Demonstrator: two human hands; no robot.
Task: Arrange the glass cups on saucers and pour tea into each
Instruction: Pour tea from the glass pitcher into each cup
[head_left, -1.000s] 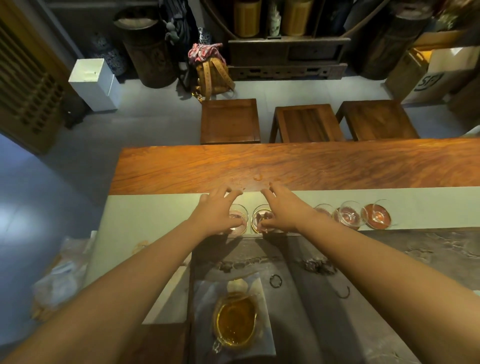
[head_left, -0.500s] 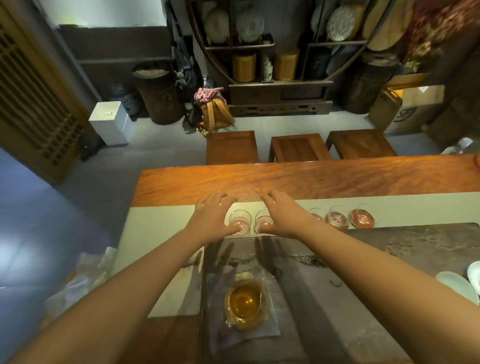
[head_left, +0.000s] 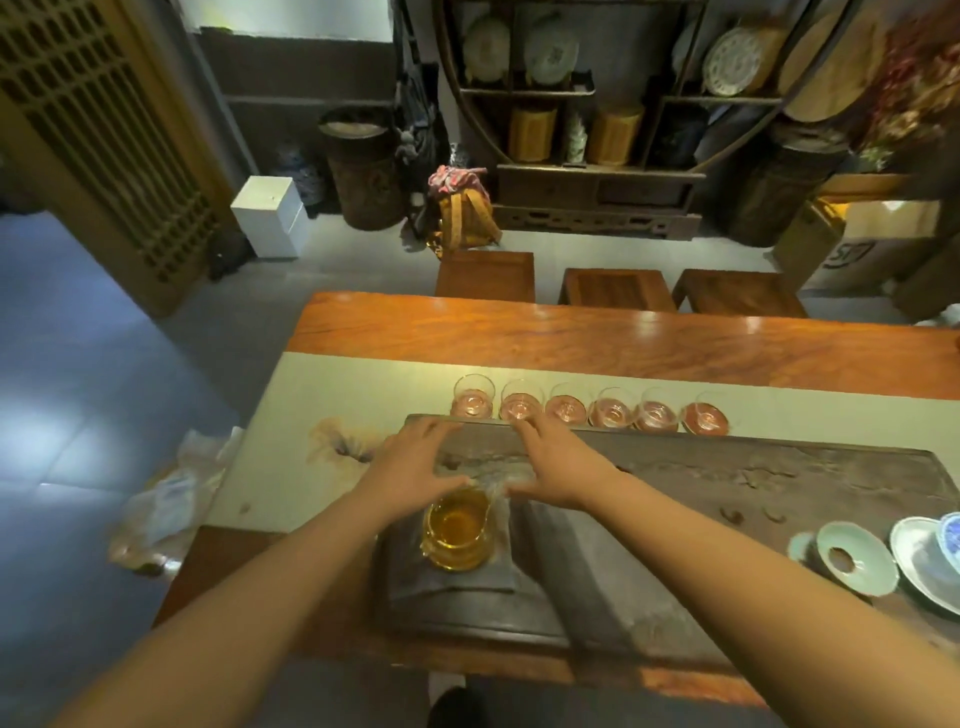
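Several small glass cups (head_left: 566, 405) stand in a row on reddish saucers (head_left: 705, 419) on the pale table runner (head_left: 332, 395), just beyond the dark stone tea tray (head_left: 727, 483). A glass pitcher of amber tea (head_left: 457, 530) sits on a grey cloth (head_left: 447, 587) at the tray's near left. My left hand (head_left: 410, 465) and right hand (head_left: 558, 462) hover over the tray between the cups and the pitcher, fingers spread and holding nothing. The thumbs are close to the pitcher's rim.
A pale green strainer dish (head_left: 857, 564) and blue-and-white porcelain (head_left: 930, 566) sit at the tray's right end. Beyond the wooden table (head_left: 571, 338) stand three stools (head_left: 615, 288). Crumpled plastic (head_left: 166, 504) lies off the table's left edge.
Both hands let go of the two leftmost cups and drew back toward me over the tray, stopping near the pitcher. The camera tilted up, so the whole cup row shows.
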